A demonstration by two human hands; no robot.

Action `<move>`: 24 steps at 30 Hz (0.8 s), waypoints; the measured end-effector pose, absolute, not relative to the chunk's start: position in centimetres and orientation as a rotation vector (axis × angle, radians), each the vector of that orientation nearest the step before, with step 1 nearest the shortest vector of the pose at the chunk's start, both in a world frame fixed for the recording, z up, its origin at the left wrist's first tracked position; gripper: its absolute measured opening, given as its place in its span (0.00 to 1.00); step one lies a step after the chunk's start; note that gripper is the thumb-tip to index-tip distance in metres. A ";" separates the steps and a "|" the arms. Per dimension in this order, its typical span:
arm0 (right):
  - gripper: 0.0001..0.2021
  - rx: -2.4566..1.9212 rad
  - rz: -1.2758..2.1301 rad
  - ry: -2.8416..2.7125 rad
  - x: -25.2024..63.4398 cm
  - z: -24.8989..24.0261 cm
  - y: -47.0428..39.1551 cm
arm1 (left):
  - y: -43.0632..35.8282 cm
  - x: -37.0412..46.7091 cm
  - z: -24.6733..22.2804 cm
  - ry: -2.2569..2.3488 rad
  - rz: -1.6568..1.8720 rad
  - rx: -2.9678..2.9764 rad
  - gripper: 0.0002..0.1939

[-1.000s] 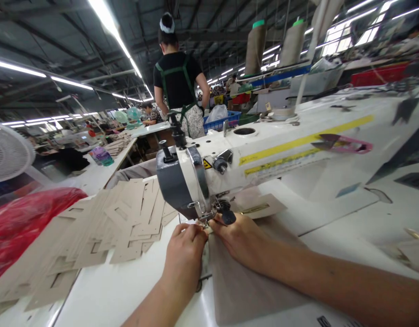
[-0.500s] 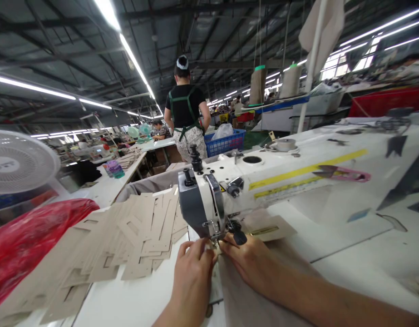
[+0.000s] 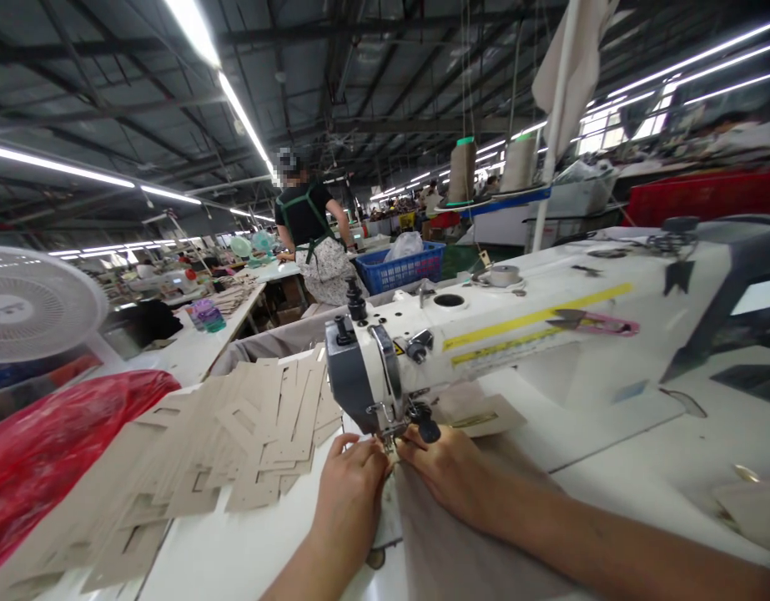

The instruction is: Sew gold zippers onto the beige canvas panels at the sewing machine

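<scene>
Left hand (image 3: 353, 492): fingers bent, tips right beside the metal foot (image 3: 388, 442); from my end I can't make out whether they pinch anything or only press down.
Right hand (image 3: 450, 476): lies over the brown cloth (image 3: 447, 555), fingertips on the other side of the foot; its grip is hidden from me too.
Cloth: its far edge reaches in at the foot between both hands, the rest spreading toward me beneath the right forearm.
Sewing machine (image 3: 522, 330): its head hangs directly over the fingers, so my main worry is a fingertip slipping under the needle if either hand slides forward.
Seam line: I judge it could wander if the hands pull unevenly, or pucker if the forearm's weight drags on the cloth.
Beige pieces (image 3: 234, 442): loosely overlapped on the white table (image 3: 197, 542) left of the machine; a swing of the left elbow could scatter them.
Snips (image 3: 597, 322): against the machine's side; I can't see what holds them, and strong shaking might drop them.
</scene>
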State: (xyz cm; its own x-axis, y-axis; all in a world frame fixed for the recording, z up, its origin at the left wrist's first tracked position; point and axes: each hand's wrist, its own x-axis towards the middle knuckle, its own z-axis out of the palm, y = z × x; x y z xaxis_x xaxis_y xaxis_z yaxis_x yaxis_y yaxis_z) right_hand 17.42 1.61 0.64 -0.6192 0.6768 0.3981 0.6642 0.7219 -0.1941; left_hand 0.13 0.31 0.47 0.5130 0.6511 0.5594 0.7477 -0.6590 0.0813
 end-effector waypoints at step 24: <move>0.14 -1.206 0.980 -2.123 20.5 6.2 -6.5 | -4.2 0.6 4.7 -1.199 -1.080 -2.959 0.12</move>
